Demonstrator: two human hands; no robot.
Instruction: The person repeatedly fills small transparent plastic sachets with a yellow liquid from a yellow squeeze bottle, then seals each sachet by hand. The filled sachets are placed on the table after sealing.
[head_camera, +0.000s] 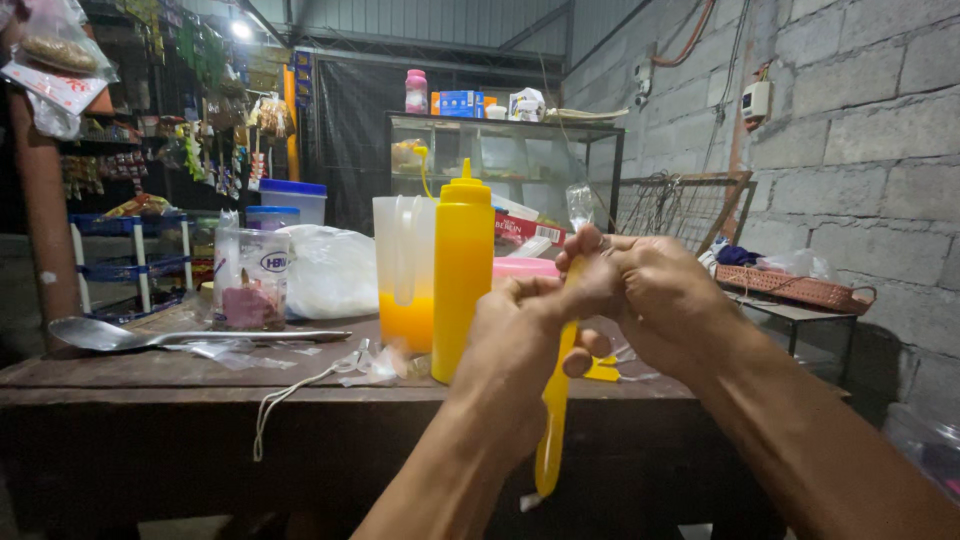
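Note:
Both hands are raised in front of me over a dark wooden table (120, 375). Between them hangs a long thin plastic bag filled with yellow liquid (553, 430), drooping below the table edge. My left hand (515, 335) grips the bag near its upper part. My right hand (645, 295) pinches the clear twisted top of the bag (580, 205) above the liquid. A yellow squeeze bottle (462, 270) stands upright on the table just left of my hands, next to a clear pitcher (404, 270) holding yellow liquid at the bottom.
A metal ladle (150, 337), a clear jar with a pink mass inside (250, 280), a white plastic bag (335, 270) and a loose string (285, 400) lie on the table. A glass display case (510, 160) stands behind. A basket (800, 290) rests on a side table by the block wall.

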